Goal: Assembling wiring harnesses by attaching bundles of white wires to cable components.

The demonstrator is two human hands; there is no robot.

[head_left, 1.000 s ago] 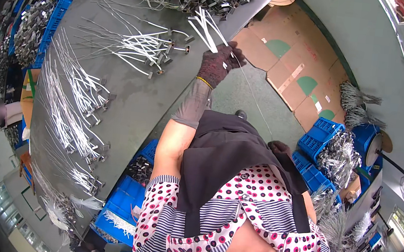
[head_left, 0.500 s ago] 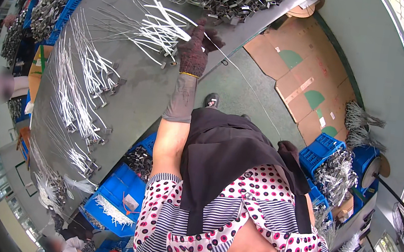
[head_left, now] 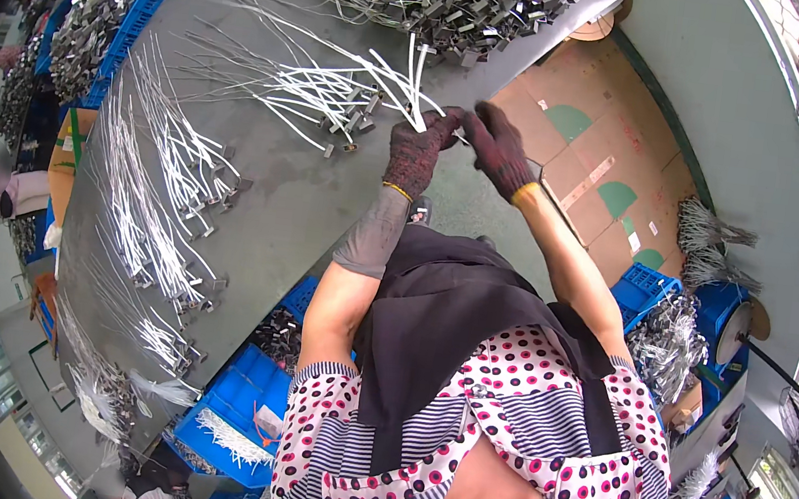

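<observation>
My left hand [head_left: 415,152], in a dark red-brown knit glove, is closed round the lower ends of several white-sleeved wires [head_left: 413,88] above the grey table. The sleeves fan up from the fist. Close beside it, past the table edge, my right hand [head_left: 503,153] in a similar glove has its fingers bent together, thumb side toward the left hand. A small white bit [head_left: 461,135] shows between the two hands; what the right fingers grip is hidden. Just left of my left hand lies a bundle of white-sleeved wires with small dark blocks [head_left: 342,108] at their ends.
A large heap of wired dark blocks [head_left: 479,10] covers the table's far end. More white-sleeved bundles [head_left: 150,209] lie along its left. Blue crates [head_left: 243,385] stand below the near edge; others [head_left: 636,289] hold parts at right. Flattened cardboard [head_left: 582,142] lies on the floor.
My right hand has risen from beside my right hip to meet the left, which moved right and slightly nearer. The long thin wire strung between them no longer shows.
</observation>
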